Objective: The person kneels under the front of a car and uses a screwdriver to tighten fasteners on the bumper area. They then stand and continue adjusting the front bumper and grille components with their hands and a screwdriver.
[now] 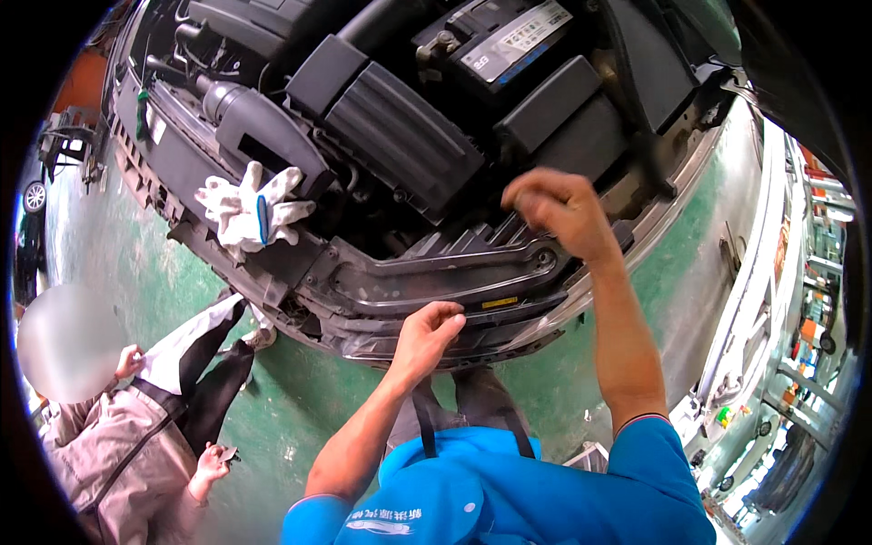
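Observation:
My left hand (425,341) is at the front edge of a car's engine bay, just over the headlight (436,282). Its fingers curl in toward the thumb, and whatever they may hold is hidden. My right hand (565,216) is raised above the far right end of that headlight. Slightly blurred, it is closed with the fingers bent inward; I cannot make out anything in it. A yellow label (500,302) sits on the lamp housing between my hands. White work gloves (247,213) with a blue edge lie on the front panel to the left.
A black ribbed air filter box (400,127) and a battery (509,45) fill the bay beyond my hands. The front bumper is off, baring the beam edge (150,186). A person in a beige jacket (118,454) stands at left on the green floor (291,400).

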`<state>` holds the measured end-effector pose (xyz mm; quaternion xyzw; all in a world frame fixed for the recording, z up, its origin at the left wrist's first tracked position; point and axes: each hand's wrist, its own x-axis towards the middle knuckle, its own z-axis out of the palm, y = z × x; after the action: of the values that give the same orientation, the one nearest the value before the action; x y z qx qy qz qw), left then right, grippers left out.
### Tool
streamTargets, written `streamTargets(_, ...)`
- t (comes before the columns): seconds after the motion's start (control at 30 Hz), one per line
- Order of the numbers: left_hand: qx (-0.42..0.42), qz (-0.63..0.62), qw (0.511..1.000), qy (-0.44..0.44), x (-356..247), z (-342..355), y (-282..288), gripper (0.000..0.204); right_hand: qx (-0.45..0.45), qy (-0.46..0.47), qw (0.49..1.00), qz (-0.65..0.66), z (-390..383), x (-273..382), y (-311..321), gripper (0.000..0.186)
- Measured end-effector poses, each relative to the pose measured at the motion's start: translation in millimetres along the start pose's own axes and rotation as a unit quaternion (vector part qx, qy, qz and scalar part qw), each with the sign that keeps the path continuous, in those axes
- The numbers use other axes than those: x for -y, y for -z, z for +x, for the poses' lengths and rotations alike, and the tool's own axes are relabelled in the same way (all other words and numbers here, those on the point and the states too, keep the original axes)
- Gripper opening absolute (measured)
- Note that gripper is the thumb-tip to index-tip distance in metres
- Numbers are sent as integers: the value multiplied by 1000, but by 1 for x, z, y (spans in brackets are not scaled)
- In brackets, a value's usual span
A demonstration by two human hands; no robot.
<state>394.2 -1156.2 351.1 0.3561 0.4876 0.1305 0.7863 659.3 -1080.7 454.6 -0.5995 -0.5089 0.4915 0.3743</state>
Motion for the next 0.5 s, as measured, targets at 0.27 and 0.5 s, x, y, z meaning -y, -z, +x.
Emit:
streamTargets(0.27, 46, -10, 999, -8, -4, 15, -32, 26, -533, 90, 790, 290, 3, -30, -26, 17)
streamTargets(0.5, 17, -115, 992, -40, -48, 60, -77, 29, -44, 2, 993, -110, -9, -2, 13, 21)
